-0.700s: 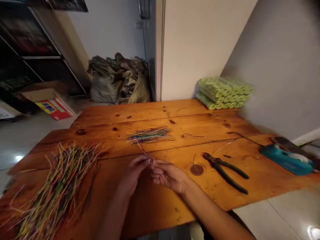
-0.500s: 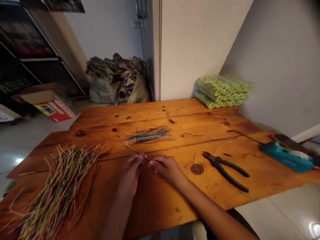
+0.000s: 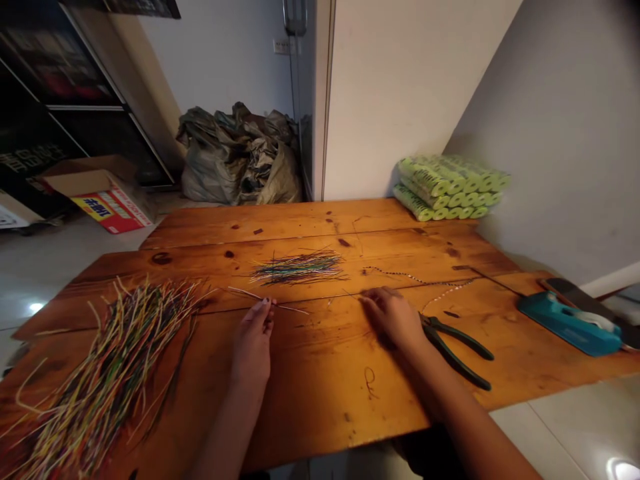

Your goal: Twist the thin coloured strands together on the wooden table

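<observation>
My left hand [image 3: 254, 337] pinches a thin wire strand [image 3: 245, 293] that lies nearly flat over the wooden table [image 3: 310, 393], its ends sticking out left and right of my fingertips. My right hand [image 3: 395, 317] rests palm down to the right, fingers curled onto the head of the black-handled pliers [image 3: 463, 353]. A small bundle of multicoloured wires [image 3: 299, 268] lies just beyond both hands. A large loose heap of coloured wires [image 3: 100, 373] covers the table's left side.
A thin beaded strand [image 3: 415, 277] runs across the table to the right. A teal tape dispenser [image 3: 570, 320] sits at the right edge, green rolls [image 3: 450, 187] at the far corner. Crumpled bags [image 3: 240, 157] and a cardboard box [image 3: 100, 197] lie on the floor beyond.
My hands have parted. The right hand let go of the strand and moved right onto the pliers. The left hand kept the strand and lowered it toward the table.
</observation>
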Motion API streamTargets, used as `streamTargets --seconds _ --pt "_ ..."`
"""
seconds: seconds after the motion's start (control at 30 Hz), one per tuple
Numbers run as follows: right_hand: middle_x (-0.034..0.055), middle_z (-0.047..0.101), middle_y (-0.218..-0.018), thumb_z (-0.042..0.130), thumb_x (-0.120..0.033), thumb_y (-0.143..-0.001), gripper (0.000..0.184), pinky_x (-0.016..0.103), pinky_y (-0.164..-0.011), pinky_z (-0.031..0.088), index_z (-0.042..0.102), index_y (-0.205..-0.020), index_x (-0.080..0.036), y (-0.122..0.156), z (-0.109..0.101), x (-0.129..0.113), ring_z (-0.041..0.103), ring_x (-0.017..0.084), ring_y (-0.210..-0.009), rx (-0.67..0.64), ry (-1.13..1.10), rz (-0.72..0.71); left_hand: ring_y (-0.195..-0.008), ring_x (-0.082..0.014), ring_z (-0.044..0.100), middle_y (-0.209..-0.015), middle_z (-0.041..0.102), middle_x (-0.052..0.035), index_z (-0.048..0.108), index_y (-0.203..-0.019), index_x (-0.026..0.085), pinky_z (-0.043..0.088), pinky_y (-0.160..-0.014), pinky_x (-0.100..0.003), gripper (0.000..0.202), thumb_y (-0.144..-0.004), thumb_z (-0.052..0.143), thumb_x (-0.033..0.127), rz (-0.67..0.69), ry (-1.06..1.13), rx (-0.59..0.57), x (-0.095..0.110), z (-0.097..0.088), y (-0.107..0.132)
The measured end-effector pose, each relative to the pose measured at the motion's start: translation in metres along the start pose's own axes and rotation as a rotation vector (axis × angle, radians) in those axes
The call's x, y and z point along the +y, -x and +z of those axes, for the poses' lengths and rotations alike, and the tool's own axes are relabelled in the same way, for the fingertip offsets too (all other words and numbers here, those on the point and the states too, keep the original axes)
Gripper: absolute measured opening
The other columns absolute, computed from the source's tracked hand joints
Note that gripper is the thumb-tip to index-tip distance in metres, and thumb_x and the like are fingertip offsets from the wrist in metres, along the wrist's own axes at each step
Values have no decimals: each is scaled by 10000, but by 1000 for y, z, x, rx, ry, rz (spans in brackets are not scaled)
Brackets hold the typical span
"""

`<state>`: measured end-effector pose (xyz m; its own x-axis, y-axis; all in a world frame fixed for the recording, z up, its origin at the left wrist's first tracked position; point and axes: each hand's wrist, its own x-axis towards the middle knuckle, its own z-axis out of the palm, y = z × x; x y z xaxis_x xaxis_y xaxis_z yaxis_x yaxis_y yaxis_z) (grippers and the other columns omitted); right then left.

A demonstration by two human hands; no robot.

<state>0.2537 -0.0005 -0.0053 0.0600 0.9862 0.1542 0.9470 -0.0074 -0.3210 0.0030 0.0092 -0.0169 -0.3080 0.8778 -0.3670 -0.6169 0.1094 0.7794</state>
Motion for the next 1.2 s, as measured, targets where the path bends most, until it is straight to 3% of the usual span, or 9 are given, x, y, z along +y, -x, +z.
streamTargets --seconds 0.27,0.43,0.6,0.87,0.97,1.03,1.13,1.2 --pt "55 640 -880 423 -252 -849 188 252 -615 364 607 -862 -212 -18 15 -21 581 187 -832 -40 241 -77 -607 -17 515 -773 667 33 680 -722 177 375 -579 -122 243 -524 779 278 3 -16 -10 -2 3 0" --pt "89 649 -862 391 -248 -833 230 269 -593 358 610 -828 -180 -25 17 -23 594 207 -801 -88 258 -98 -597 -14 517 -761 660 28 679 -712 170 382 -559 -112 218 -536 774 258 -19 19 -11 1 3 0" --pt "65 679 -761 449 -274 -758 194 258 -522 330 630 -743 -206 -38 17 -22 607 191 -649 -178 242 -99 -595 -22 524 -773 665 11 677 -718 159 388 -552 -120 207 -548 766 236 -32 36 -6 -1 2 -1" --pt "49 674 -725 460 -290 -712 193 253 -534 332 638 -726 -215 -45 13 -21 589 175 -635 -218 183 -81 -591 -29 530 -792 666 14 668 -734 170 387 -575 -143 182 -583 744 237 -42 34 -35 0 0 -2" --pt "17 625 -650 483 -305 -685 153 247 -535 333 600 -671 -207 -46 10 -22 547 149 -588 -183 16 -50 -634 -37 549 -788 674 21 672 -732 186 382 -620 -155 166 -600 735 262 -50 -24 -59 -1 2 1" --pt "-16 551 -582 499 -283 -642 103 238 -532 333 550 -623 -196 -45 8 -27 489 121 -541 -199 -275 -53 -750 -78 587 -813 688 -2 676 -714 186 386 -685 -181 157 -597 732 275 -57 -107 -109 -2 5 5" --pt "-53 443 -550 489 -243 -604 56 223 -514 319 505 -608 -189 -38 6 -44 399 86 -506 -345 -732 -116 -966 -156 576 -952 689 -49 674 -643 175 377 -825 -231 132 -581 734 274 -76 -203 -257 -4 11 13" --pt "-67 402 -545 493 -211 -594 35 215 -498 297 503 -617 -186 -30 6 -58 360 74 -498 -456 -886 -138 -1009 -178 563 -1029 672 -59 676 -620 172 368 -882 -258 109 -584 729 261 -63 -240 -364 -6 14 18"
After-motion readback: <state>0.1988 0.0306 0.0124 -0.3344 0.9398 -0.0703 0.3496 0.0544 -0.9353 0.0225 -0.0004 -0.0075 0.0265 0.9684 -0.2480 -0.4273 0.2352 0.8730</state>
